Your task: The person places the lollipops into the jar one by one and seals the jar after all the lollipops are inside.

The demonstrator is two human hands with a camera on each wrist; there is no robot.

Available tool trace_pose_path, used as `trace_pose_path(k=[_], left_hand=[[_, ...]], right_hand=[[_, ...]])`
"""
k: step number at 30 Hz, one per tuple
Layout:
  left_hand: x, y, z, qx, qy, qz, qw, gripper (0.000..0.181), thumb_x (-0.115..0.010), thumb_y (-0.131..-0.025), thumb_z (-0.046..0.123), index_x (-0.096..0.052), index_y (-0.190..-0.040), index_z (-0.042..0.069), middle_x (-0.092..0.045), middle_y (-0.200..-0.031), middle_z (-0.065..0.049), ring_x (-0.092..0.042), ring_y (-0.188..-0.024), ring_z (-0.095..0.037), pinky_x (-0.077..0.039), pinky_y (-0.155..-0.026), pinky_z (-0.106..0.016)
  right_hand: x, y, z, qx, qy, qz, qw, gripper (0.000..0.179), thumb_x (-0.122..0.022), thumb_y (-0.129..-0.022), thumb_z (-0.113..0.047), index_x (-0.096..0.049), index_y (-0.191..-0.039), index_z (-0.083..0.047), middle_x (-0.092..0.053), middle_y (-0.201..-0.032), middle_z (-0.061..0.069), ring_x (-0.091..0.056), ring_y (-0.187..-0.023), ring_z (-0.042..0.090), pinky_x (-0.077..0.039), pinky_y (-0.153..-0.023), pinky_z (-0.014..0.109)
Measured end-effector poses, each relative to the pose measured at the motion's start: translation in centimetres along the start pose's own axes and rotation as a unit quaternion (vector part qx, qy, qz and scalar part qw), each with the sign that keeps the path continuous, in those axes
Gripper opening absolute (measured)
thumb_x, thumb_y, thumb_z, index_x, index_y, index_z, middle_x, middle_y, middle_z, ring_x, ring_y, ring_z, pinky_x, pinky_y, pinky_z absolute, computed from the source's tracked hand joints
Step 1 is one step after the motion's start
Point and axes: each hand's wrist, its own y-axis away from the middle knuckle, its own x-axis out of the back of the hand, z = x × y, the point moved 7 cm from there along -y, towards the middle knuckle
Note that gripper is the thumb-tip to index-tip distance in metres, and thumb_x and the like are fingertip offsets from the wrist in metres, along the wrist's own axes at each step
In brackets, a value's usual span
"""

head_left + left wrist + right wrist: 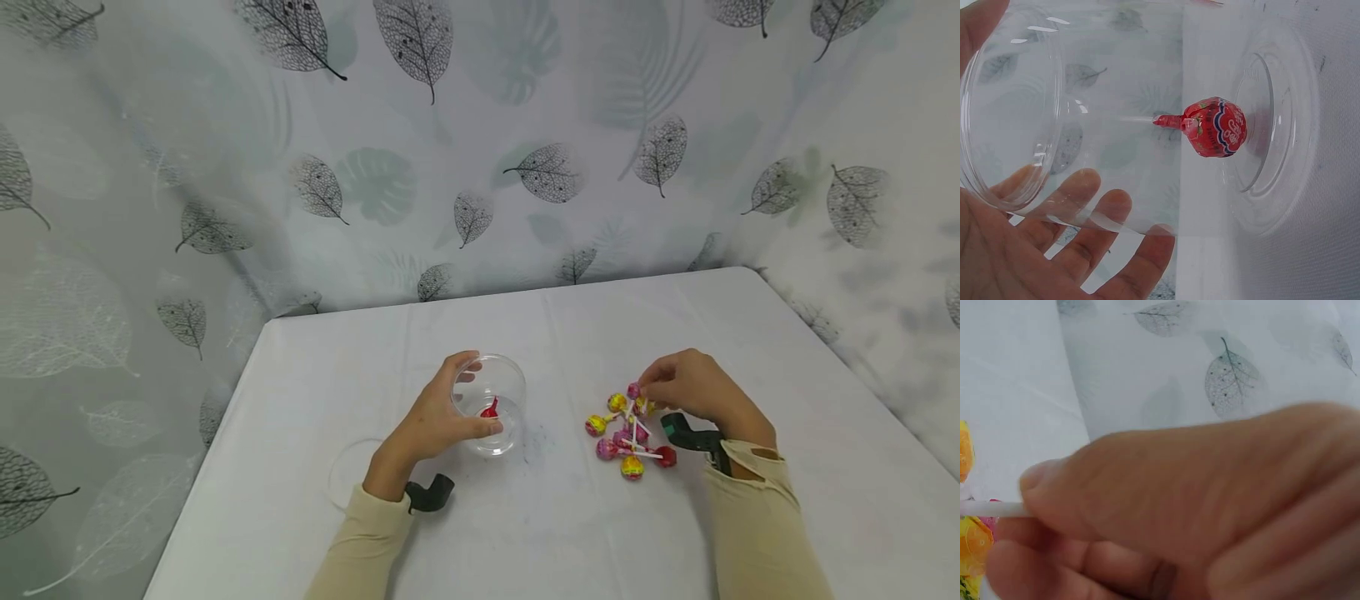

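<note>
My left hand [442, 412] grips a clear plastic jar [489, 375] from its left side, with the thumb in front and the fingers behind. Inside the jar, a red-wrapped lollipop [1215, 127] rests head down near the base, its stick pointing toward the rim. Over on the right, my right hand [693, 386] pinches a white lollipop stick [994, 509] between thumb and finger. That hand is at the upper edge of a loose pile of lollipops, with a yellow one [632, 468], a red one [665, 456] and a pink one [607, 449] among them. Which head belongs to the pinched stick, I cannot tell.
A clear round lid [333, 467] lies on the white table [540, 533], left of the jar and partly behind the left wrist. Leaf-patterned curtains [480, 125] hang behind the table and along both sides.
</note>
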Motion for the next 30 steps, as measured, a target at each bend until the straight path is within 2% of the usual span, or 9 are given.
trace_pose_path(k=[5, 13, 19, 26, 30], left_hand=[[0.12, 0.13, -0.15, 0.001, -0.003, 0.003, 1.0000, 0.090, -0.084, -0.071, 0.043, -0.031, -0.144, 0.034, -0.046, -0.135, 0.011, -0.043, -0.131, -0.028, -0.041, -0.101, -0.050], [0.08, 0.04, -0.27, -0.007, 0.004, 0.002, 1.0000, 0.093, -0.084, -0.071, 0.042, -0.032, -0.146, 0.027, -0.046, -0.136, 0.009, -0.042, -0.131, -0.030, -0.041, -0.102, -0.051], [0.01, 0.02, -0.35, 0.003, 0.004, 0.001, 1.0000, 0.093, -0.084, -0.071, 0.043, -0.031, -0.146, 0.027, -0.045, -0.137, 0.011, -0.042, -0.131, -0.029, -0.040, -0.102, -0.050], [0.04, 0.12, -0.41, 0.004, 0.005, 0.000, 1.0000, 0.092, -0.084, -0.071, 0.044, -0.031, -0.145, 0.031, -0.045, -0.136, 0.011, -0.041, -0.132, -0.029, -0.040, -0.102, -0.051], [0.04, 0.12, -0.40, 0.005, 0.005, 0.001, 1.0000, 0.091, -0.084, -0.071, 0.043, -0.031, -0.144, 0.032, -0.045, -0.136, 0.012, -0.041, -0.132, -0.029, -0.040, -0.102, -0.052]], right_hand=[[0.44, -0.05, -0.16, -0.001, -0.024, 0.018, 0.9996, 0.023, -0.066, -0.091, -0.019, -0.071, -0.107, -0.004, -0.073, -0.093, 0.008, -0.069, -0.077, 0.019, -0.056, -0.069, 0.037], [-0.22, 0.06, 0.33, -0.021, -0.053, -0.032, 0.9978, 0.025, -0.068, -0.089, -0.017, -0.071, -0.108, -0.001, -0.073, -0.091, 0.007, -0.070, -0.081, 0.022, -0.057, -0.075, 0.040], [-0.33, 0.34, -0.04, 0.009, -0.074, -0.043, 0.9963, 0.022, -0.067, -0.087, -0.009, -0.071, -0.106, 0.003, -0.073, -0.090, 0.009, -0.070, -0.081, 0.024, -0.058, -0.072, 0.037], [-0.14, 0.51, -0.17, 0.012, -0.051, -0.040, 0.9978, 0.021, -0.066, -0.089, -0.010, -0.070, -0.105, 0.003, -0.072, -0.093, 0.011, -0.069, -0.078, 0.021, -0.058, -0.070, 0.036], [0.29, 0.67, -0.19, 0.006, -0.032, -0.025, 0.9992, 0.022, -0.065, -0.090, -0.011, -0.070, -0.107, 0.001, -0.072, -0.095, 0.012, -0.069, -0.079, 0.021, -0.058, -0.070, 0.036]])
